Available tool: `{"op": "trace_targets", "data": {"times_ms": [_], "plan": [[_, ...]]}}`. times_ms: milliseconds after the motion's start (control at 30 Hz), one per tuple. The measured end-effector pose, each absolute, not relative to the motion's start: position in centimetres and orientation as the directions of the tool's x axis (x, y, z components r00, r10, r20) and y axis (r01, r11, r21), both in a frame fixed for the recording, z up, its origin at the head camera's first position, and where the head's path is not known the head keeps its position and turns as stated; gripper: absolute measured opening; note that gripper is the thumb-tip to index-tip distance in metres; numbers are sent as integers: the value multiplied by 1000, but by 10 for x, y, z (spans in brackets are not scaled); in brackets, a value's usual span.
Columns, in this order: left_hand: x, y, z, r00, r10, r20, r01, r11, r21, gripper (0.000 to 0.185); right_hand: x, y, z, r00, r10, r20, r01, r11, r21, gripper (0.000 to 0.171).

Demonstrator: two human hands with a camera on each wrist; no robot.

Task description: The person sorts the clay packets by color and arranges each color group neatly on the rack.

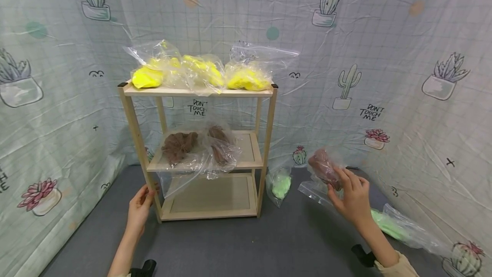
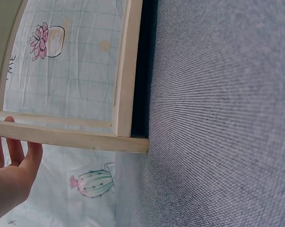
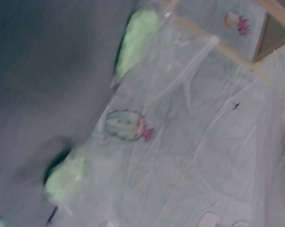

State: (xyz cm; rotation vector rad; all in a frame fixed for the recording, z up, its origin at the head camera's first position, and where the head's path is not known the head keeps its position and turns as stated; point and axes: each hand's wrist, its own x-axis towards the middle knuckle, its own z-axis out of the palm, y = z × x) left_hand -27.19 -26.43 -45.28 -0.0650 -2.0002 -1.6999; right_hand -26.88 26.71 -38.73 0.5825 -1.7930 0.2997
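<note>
My left hand (image 1: pixel 139 208) grips the left front post of a wooden three-tier shelf (image 1: pixel 209 216); in the left wrist view its fingers curl round that post (image 2: pixel 71 135). Off to the right of the shelf, my right hand (image 1: pixel 352 196) holds a clear plastic bag with a brown lump (image 1: pixel 322 166) above the table. Only the bag's blurred edge shows at the right of the right wrist view. On the middle tier lie two similar bags, one with a brown lump (image 1: pixel 179 146) at left, one with a brown lump (image 1: pixel 220 144) nearer the centre.
Bags of yellow stuff (image 1: pixel 247 77) sit along the top tier. A bag of light green stuff (image 1: pixel 282 186) stands beside the shelf's right post. Another green bag (image 1: pixel 390 225) lies under my right forearm. Cactus-printed cloth (image 1: pixel 238 7) hangs round the grey table (image 1: pixel 246 247).
</note>
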Motion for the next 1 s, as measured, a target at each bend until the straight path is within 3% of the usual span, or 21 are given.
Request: {"op": "trace_targets", "data": {"times_ms": [200, 1000], "plan": [[-271, -264, -452, -866, -288, 410, 356, 222, 908, 40, -258, 248, -384, -157, -196, 968, -590, 804, 67, 47], [-268, -263, -448, -874, -273, 401, 352, 214, 911, 37, -239, 163, -349, 97, -130, 987, -748, 644, 158, 37]]}}
